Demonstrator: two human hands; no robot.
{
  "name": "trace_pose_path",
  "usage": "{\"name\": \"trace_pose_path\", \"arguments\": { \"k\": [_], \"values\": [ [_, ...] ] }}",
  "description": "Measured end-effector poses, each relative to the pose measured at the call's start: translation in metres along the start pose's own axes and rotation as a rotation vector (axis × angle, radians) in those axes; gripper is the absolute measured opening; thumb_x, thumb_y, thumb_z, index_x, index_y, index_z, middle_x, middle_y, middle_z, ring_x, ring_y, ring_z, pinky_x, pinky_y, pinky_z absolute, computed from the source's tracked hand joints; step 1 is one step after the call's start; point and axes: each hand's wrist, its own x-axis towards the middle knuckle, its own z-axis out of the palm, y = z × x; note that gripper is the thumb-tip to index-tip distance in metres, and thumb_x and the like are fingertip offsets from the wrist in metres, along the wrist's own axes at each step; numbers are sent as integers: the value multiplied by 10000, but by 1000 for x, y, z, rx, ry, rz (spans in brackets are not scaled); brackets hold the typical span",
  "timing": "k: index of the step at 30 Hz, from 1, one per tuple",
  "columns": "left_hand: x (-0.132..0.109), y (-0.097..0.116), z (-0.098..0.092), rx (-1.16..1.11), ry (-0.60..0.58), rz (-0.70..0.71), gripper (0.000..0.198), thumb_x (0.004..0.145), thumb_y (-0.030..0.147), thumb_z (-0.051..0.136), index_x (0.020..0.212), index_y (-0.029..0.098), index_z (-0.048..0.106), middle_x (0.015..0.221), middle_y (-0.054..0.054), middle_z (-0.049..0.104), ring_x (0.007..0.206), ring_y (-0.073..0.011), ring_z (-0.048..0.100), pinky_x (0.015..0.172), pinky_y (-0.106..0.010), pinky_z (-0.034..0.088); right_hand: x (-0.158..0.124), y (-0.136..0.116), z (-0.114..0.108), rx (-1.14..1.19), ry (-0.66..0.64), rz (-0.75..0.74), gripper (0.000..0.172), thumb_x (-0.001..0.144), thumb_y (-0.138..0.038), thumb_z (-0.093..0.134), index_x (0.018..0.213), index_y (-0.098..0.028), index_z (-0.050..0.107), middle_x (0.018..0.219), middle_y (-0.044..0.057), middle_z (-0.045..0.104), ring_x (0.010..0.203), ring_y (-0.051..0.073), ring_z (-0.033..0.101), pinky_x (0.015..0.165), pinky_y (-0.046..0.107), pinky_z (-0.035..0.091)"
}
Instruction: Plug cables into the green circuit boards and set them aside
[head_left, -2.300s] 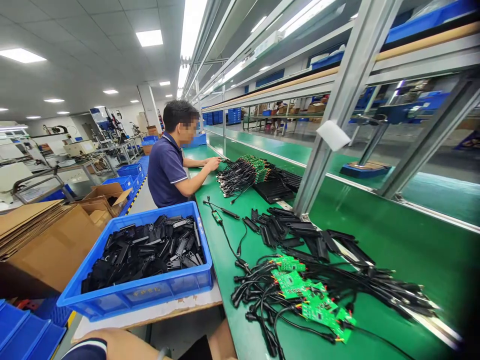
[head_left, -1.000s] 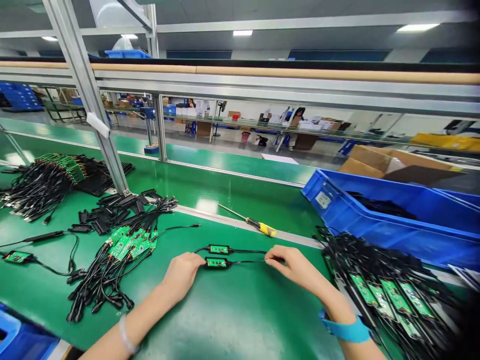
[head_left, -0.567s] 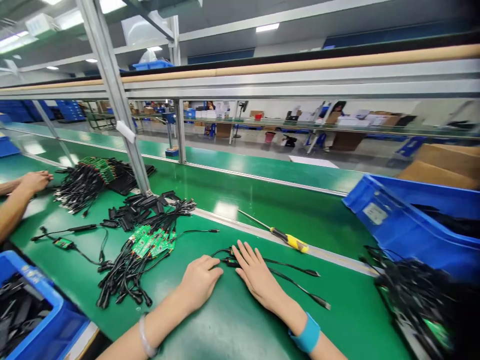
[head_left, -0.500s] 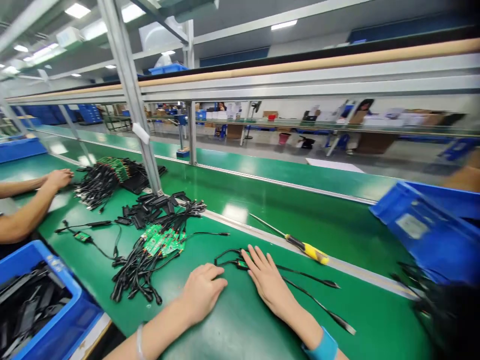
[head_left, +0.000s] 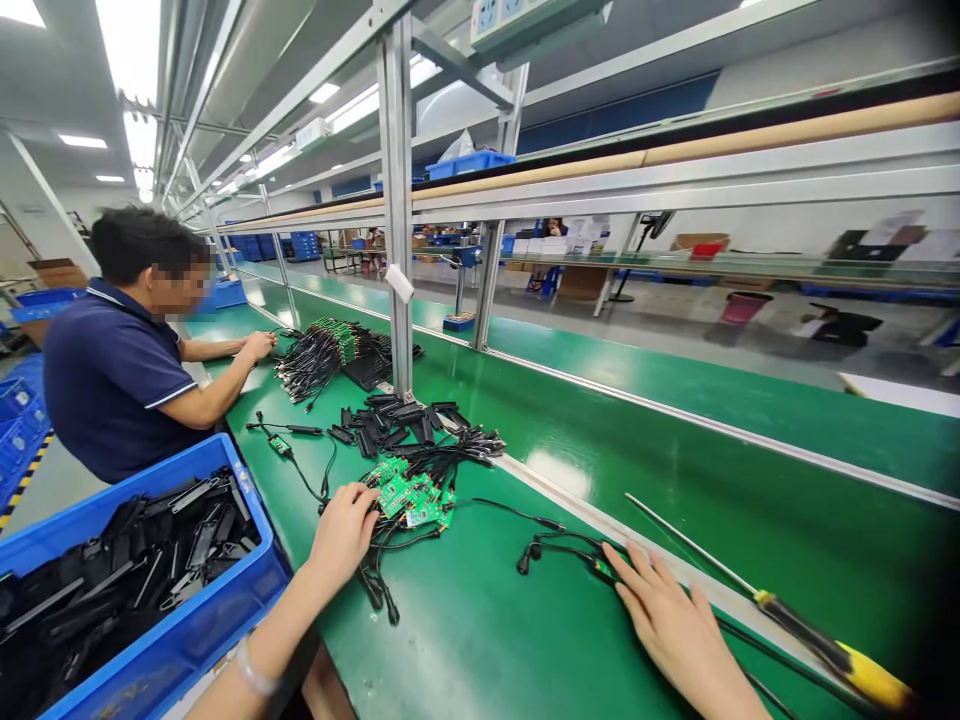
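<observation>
- Left hand point(head_left: 343, 535) curled at a heap of green circuit boards point(head_left: 409, 500), grip unclear.
- Right hand point(head_left: 675, 625) lay spread, fingers open on a black cable point(head_left: 570, 546).
- Both worked on a green workbench point(head_left: 637, 440), a yellow-handled screwdriver point(head_left: 832, 650) near the right hand.

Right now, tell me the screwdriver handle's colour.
The screwdriver handle is black and yellow, shown in the head view.

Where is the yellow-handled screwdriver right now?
In the head view, the yellow-handled screwdriver lies lower right on the green workbench, beside the person's right hand.
</observation>
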Motion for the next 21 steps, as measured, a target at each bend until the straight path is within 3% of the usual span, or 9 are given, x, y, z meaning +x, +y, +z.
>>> {"name": "trace_pose_path", "arguments": {
  "k": [2,4,7,10,13,15,18,20,21],
  "values": [
    [9,-7,-2,-61,-18,-54,270,868,228,494,1087,189,646,1032,-99,632,967,-257,585,872,-417,473,3,-19,-6,63,57,-53,559,925,-418,241,1298,-173,578,1416,152,466,1344,377,359,1065,667,270],
    [15,-10,0,-103,-31,-74,268,835,248,548,1070,188,661,947,-80,662,908,-249,599,841,-397,473,2,-49,-15,201,27,-137,505,917,-452,325,1249,-206,616,1396,132,495,1307,356,425,1078,647,275],
    [23,-10,6,-191,-46,-125,249,757,229,620,988,187,701,778,-44,677,792,-232,603,795,-374,470,1,-101,-33,491,-147,-187,430,920,-459,396,1185,-238,652,1338,113,558,1220,300,530,1049,544,394],
    [30,-5,5,-323,-43,-191,247,771,253,593,959,143,711,750,-56,679,708,-203,600,731,-344,479,2,-147,-49,791,-310,-215,411,913,-494,439,1097,-226,690,1184,108,653,1076,264,613,972,443,477],
    [28,10,-9,-486,-65,-223,338,819,344,561,1009,98,692,797,-82,701,691,-175,616,674,-296,494,8,-183,-59,1085,-505,-189,461,886,-560,476,1062,-198,701,1013,98,693,848,226,640,765,376,535],
    [20,25,-22,-698,-125,-235,382,795,393,613,1021,94,690,833,-86,712,718,-167,631,683,-276,498,12,-202,-62,1299,-605,-143,508,877,-589,482,1128,-190,671,1013,102,680,774,198,608,637,325,511],
    [8,42,-37,-1044,-389,-226,430,699,426,739,980,101,713,840,-82,725,742,-177,649,715,-282,501,16,-224,-64,1650,-559,-65,536,894,-594,455,1284,-240,555,1184,109,597,823,184,564,584,280,468],
    [8,41,-41,-997,-535,-165,405,725,439,718,968,115,728,872,-84,737,800,-200,666,743,-291,509,16,-231,-64,1836,-435,-4,497,903,-572,460,1312,-294,507,1252,95,548,845,175,545,559,249,446],
    [13,34,-41,-861,-536,-134,370,765,435,676,972,134,732,894,-74,741,830,-205,671,754,-288,511,14,-232,-64,1896,-379,26,467,900,-559,478,1293,-308,515,1233,90,556,805,162,536,535,233,431]
  ]
}}
